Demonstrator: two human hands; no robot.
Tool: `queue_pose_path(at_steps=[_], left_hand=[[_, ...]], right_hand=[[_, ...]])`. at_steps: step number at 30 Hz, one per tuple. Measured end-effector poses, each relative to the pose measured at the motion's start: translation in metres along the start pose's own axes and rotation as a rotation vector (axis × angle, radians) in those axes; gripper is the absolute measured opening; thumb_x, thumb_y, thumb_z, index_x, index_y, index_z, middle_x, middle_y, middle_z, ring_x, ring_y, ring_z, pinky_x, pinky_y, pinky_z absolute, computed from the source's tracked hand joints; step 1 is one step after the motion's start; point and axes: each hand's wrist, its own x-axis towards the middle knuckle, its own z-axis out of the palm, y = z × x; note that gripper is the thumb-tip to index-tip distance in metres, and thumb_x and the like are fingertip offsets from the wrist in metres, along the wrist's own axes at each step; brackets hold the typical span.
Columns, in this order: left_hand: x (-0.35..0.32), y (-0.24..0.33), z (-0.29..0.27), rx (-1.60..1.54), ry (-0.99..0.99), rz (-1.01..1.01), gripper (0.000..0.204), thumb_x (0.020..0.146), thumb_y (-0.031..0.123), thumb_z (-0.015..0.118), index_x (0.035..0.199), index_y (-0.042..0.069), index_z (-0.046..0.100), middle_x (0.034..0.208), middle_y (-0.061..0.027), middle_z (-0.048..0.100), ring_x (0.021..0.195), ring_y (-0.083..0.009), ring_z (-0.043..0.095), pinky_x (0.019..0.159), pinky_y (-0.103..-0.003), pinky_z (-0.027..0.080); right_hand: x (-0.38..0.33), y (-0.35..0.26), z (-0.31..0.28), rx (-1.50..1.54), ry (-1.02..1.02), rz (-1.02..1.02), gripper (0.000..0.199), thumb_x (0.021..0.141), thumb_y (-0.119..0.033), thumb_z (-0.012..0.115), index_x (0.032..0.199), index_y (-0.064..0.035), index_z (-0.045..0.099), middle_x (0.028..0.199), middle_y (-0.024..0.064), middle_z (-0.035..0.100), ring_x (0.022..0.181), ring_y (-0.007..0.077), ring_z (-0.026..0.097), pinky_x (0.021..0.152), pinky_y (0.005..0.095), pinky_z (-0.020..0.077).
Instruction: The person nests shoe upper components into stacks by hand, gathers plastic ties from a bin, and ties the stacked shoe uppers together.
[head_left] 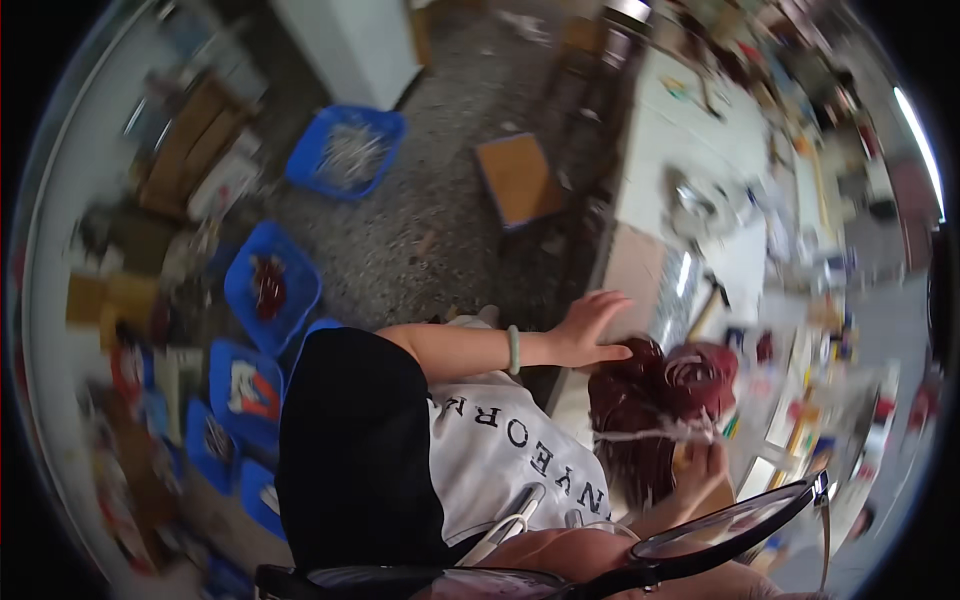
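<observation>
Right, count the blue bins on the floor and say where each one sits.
6, maybe more hidden: one blue bin at the top; one mid-left; one below it; two lower; an edge behind the black clothing.

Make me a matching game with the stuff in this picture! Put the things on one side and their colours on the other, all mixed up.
Things:
1. bundle of wires under the left hand and right hand
2. bracelet on the left wrist
3. bins on the floor
4. stool seat

Colours:
A. blue
B. dark red
C. orange-brown
D. pale green

Pairs: 1-B, 2-D, 3-A, 4-C
</observation>
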Motion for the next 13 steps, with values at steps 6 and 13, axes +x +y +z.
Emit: queue_pose_path(at_steps=[6, 13], left_hand=[[-0.039, 0.005, -0.002, -0.619, 0.010, -0.709, 0.083, 0.077, 0.052, 0.063, 0.141, 0.013, 0.026, 0.143, -0.0126, 0.028, 0.131, -0.0331, 0.025, 0.103, -0.048, 0.027], [-0.144, -0.026, -0.106, -1.852, 0.475, -0.660, 0.073, 0.087, 0.053, 0.048, 0.145, 0.023, 0.014, 0.150, -0.0049, 0.009, 0.139, -0.0282, 0.009, 0.107, -0.056, 0.016]], right_hand=[[0.068, -0.049, -0.026, 0.763, -0.378, 0.445, 0.017, 0.085, -0.003, 0.051, 0.097, 0.0062, 0.058, 0.082, 0.0149, 0.064, 0.059, 0.0141, 0.055, 0.051, 0.0231, 0.0431], [0.071, -0.122, 0.185, 0.282, -1.430, -0.460, 0.029, 0.085, -0.006, 0.057, 0.113, -0.0024, 0.056, 0.090, 0.0153, 0.064, 0.074, 0.0193, 0.062, 0.062, 0.0292, 0.0512]])
